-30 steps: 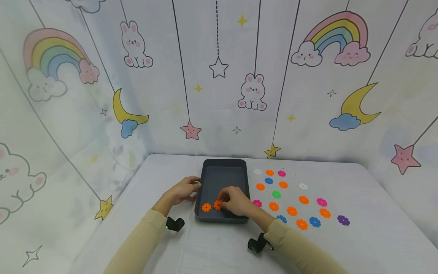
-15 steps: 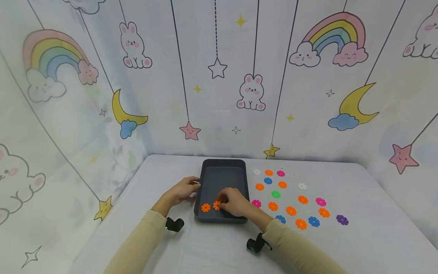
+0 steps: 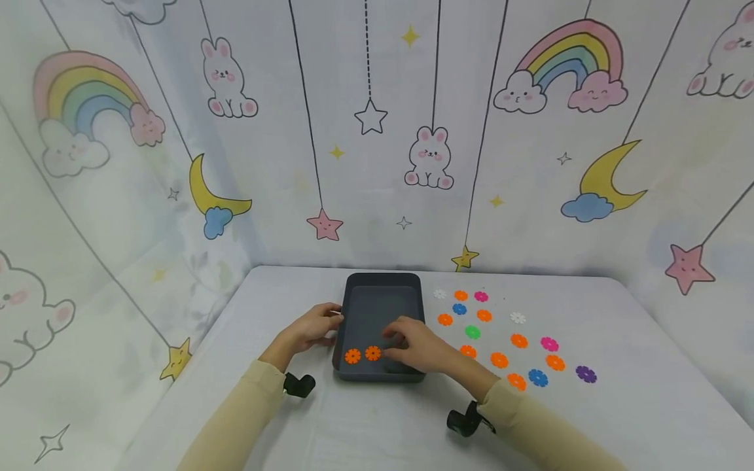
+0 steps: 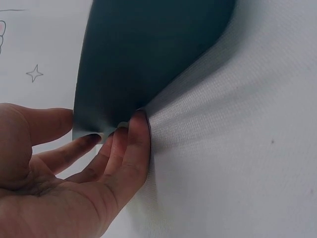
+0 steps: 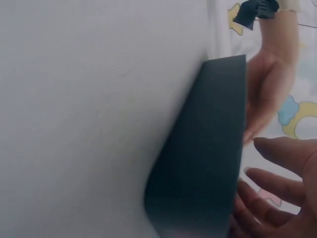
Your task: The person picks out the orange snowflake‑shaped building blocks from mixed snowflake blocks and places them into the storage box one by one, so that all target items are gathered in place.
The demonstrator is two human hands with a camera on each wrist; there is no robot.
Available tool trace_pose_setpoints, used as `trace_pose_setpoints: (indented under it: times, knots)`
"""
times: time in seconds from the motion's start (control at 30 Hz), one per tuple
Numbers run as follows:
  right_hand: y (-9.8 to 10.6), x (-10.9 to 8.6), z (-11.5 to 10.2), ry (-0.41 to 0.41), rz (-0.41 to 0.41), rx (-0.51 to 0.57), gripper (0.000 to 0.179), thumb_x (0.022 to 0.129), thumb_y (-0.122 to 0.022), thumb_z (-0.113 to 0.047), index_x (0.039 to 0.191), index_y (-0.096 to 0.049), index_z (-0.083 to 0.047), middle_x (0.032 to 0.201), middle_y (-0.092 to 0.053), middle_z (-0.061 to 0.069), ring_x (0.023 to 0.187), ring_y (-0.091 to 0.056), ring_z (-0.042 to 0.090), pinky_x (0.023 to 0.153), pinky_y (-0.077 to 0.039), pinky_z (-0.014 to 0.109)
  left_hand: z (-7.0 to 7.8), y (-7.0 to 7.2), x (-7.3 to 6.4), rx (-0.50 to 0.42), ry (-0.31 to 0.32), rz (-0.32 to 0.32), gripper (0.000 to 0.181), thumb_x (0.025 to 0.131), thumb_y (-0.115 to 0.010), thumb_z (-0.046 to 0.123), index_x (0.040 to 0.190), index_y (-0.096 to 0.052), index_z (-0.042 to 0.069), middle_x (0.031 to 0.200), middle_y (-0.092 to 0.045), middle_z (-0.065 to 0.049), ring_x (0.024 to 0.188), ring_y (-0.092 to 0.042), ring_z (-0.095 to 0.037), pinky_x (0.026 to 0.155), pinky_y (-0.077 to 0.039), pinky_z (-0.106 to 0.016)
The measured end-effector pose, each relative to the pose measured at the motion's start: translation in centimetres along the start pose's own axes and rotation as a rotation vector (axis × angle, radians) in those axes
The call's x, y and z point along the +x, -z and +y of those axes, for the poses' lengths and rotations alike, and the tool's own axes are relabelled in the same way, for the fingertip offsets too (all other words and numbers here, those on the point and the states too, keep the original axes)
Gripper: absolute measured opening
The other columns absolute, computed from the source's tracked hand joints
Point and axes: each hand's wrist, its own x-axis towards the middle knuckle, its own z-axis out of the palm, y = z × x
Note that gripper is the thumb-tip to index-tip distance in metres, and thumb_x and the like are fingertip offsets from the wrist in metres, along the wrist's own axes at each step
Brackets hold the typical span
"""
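Observation:
In the head view a dark grey rectangular tray (image 3: pixel 383 314) lies on the white table. Two orange flower-shaped discs lie side by side near its front edge: a left disc (image 3: pixel 352 356) and a right disc (image 3: pixel 373 353). My left hand (image 3: pixel 312 327) rests its fingertips against the tray's left side; in the left wrist view its fingers (image 4: pixel 133 148) touch the outer wall, the thumb at the rim. Just right of the right disc, my right hand (image 3: pixel 418 343) hovers over the tray, thumb and forefinger apart, holding nothing. The right wrist view shows its fingers (image 5: pixel 272 186) spread beyond the tray wall.
Right of the tray are scattered several more flower discs: orange (image 3: pixel 499 360), blue (image 3: pixel 538 377), green (image 3: pixel 473 332), pink (image 3: pixel 550 343), white (image 3: pixel 518 318) and purple (image 3: pixel 586 374). Behind the table hangs a patterned white curtain (image 3: pixel 377 176). Black wrist cameras sit below both sleeves.
My right hand has let go of the right orange disc, its thumb and forefinger parting as it drew slightly right. The disc stays in the tray. My left hand keeps its place.

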Motion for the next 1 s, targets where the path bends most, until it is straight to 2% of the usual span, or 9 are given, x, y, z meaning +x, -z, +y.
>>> trace_pose_setpoints:
  times: [0.17,0.33,0.57,0.8,1.0]
  knots:
    - [2.1,-1.8,0.1,-0.021,0.005,-0.019,0.032,0.095,-0.074,-0.018,0.121,-0.068,-0.003,0.118,-0.065,0.012,0.100,-0.062,0.027,0.081,-0.055,0.034,0.1,0.1,0.0,0.006,0.002,0.002,0.048,0.108,-0.049,0.013,0.152,-0.038,-0.003,0.146,-0.050,-0.025,0.128,-0.056,-0.038,0.095,-0.056,-0.048]
    - [4.1,-3.5,1.4,-0.036,0.050,-0.011,0.030,0.094,-0.075,-0.018,0.120,-0.068,-0.005,0.116,-0.065,0.013,0.096,-0.062,0.025,0.075,-0.055,0.027,0.0,0.0,-0.1,0.003,-0.008,0.001,0.048,0.108,-0.049,0.012,0.152,-0.038,-0.004,0.145,-0.050,-0.026,0.127,-0.057,-0.038,0.094,-0.056,-0.049]
    - [7.3,-6.3,4.1,-0.066,0.088,-0.075,0.033,0.094,-0.075,-0.020,0.122,-0.066,-0.005,0.118,-0.067,0.008,0.097,-0.062,0.019,0.082,-0.056,0.034,-0.1,-0.1,0.0,-0.001,-0.006,-0.003,0.047,0.108,-0.049,0.012,0.151,-0.039,-0.003,0.145,-0.051,-0.025,0.127,-0.057,-0.037,0.093,-0.057,-0.048]
    - [10.6,-8.9,7.2,-0.103,0.121,-0.166,0.032,0.091,-0.077,-0.015,0.119,-0.067,-0.004,0.112,-0.068,0.007,0.097,-0.063,0.024,0.082,-0.058,0.043,-0.2,-0.2,0.1,-0.010,0.002,-0.001,0.047,0.108,-0.049,0.011,0.152,-0.039,-0.004,0.145,-0.051,-0.024,0.127,-0.057,-0.036,0.092,-0.057,-0.046]
    - [12.4,-10.9,10.8,-0.179,0.135,-0.198,0.032,0.091,-0.079,-0.016,0.118,-0.068,-0.002,0.108,-0.069,0.009,0.095,-0.061,0.021,0.079,-0.056,0.031,0.0,0.1,0.0,-0.003,0.001,-0.003,0.048,0.108,-0.049,0.012,0.152,-0.039,-0.003,0.145,-0.051,-0.025,0.126,-0.057,-0.036,0.091,-0.057,-0.045]
